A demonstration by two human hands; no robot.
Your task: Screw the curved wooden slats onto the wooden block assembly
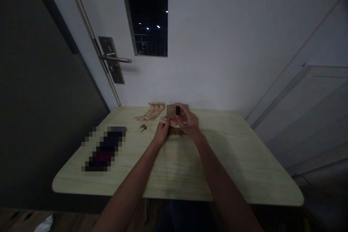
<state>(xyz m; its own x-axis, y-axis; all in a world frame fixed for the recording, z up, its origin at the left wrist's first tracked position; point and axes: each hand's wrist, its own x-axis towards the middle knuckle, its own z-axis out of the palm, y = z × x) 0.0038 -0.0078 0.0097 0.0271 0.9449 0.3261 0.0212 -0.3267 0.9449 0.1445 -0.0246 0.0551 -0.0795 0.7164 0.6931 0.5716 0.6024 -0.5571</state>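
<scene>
Both my hands meet at the far middle of the pale wooden table (190,159). My left hand (161,132) pinches the end of a light wooden piece (165,120). My right hand (188,121) is closed around a small black object (177,110), held over a flat wooden block (172,110). To the left of my hands lies a fan of curved light wooden strips (152,111). A few small dark metal parts (143,127) lie on the table near my left hand.
A pixelated dark item (104,149) lies on the table's left part. Behind the table are a white wall, a door with a metal lever handle (115,59) and a dark window (148,12). White cloth (45,224) lies on the floor, lower left.
</scene>
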